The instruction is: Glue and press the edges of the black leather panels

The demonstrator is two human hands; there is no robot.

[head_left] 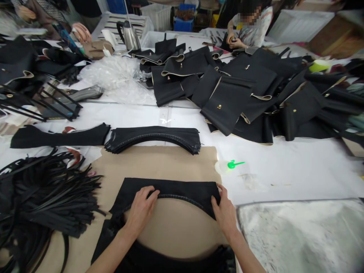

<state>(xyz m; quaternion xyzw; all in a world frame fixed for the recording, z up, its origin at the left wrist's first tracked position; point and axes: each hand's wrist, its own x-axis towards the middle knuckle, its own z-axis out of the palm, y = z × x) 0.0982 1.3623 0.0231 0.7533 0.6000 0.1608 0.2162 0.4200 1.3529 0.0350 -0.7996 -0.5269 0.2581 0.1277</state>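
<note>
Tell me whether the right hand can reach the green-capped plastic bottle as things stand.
Probably yes. The right hand rests on the black curved panel, and the green-capped plastic bottle lies just ahead of it beside the tan board, with nothing visibly standing between them.

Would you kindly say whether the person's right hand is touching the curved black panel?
Touching: the head view shows the right hand lying on the end of the curved black panel.
</note>
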